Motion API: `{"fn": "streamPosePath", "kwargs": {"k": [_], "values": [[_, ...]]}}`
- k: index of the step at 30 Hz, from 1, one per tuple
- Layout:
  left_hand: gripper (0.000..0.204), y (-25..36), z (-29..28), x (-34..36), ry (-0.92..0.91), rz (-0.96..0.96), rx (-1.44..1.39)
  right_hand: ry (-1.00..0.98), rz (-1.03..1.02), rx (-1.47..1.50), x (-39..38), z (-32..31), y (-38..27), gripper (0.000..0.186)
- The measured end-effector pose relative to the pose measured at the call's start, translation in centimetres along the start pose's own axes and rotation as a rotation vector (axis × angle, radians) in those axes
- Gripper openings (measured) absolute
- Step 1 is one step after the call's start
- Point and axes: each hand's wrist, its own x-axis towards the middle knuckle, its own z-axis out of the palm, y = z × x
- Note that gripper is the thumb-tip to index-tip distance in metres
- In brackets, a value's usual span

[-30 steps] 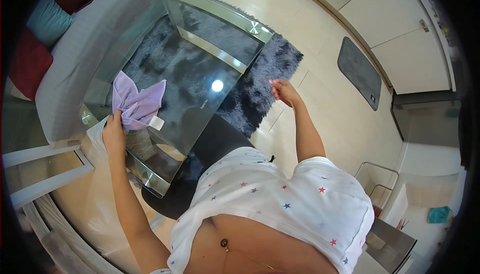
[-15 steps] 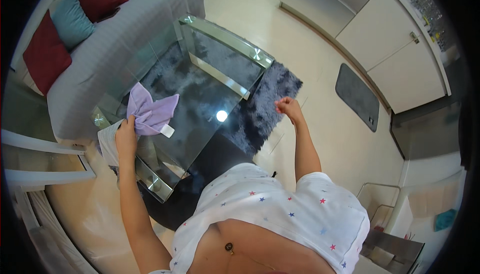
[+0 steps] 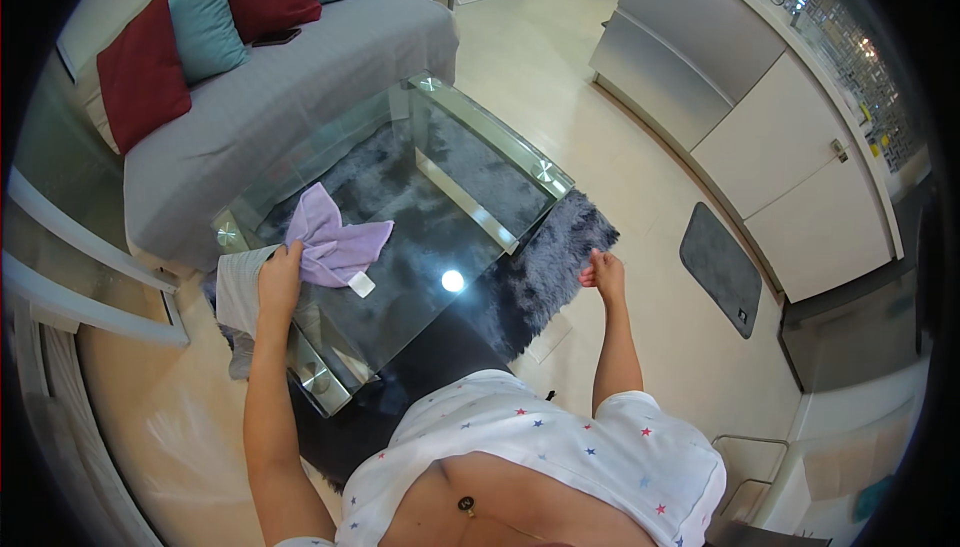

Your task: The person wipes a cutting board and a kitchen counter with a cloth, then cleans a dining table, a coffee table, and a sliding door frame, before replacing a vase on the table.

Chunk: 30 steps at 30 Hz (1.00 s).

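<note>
My left hand (image 3: pixel 279 269) pinches the lilac cloth (image 3: pixel 333 243), now further along the glass tabletop (image 3: pixel 470 162) than a second ago, fanned out just beyond my fingers. A grey cloth (image 3: pixel 236 292) hangs just outside that hand. My right hand (image 3: pixel 603 272) hovers loosely curled past the tabletop's edge, over the dark rug (image 3: pixel 560 252), holding nothing.

A lilac cloth (image 3: pixel 335 242), crumpled and fanned into two lobes, lies on the glass desk (image 3: pixel 470 162) near its left end, a white tag at its edge.
</note>
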Motion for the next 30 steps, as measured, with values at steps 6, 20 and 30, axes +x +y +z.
{"fn": "streamPosePath", "kwargs": {"k": [6,20,30], "values": [[0.032,0.4,-0.4,0.2,0.016,0.036,-0.010,0.206,-0.145,-0.293,-0.1,0.7,-2.1,0.053],[0.032,0.9,-0.7,0.3,0.021,0.021,-0.014,-0.021,-0.208,-0.072,-0.2,-1.5,-7.3,0.020],[0.031,0.4,-0.4,-0.1,0.067,0.022,0.004,0.332,-0.693,-0.099,-4.6,0.0,-19.3,0.043]]}}
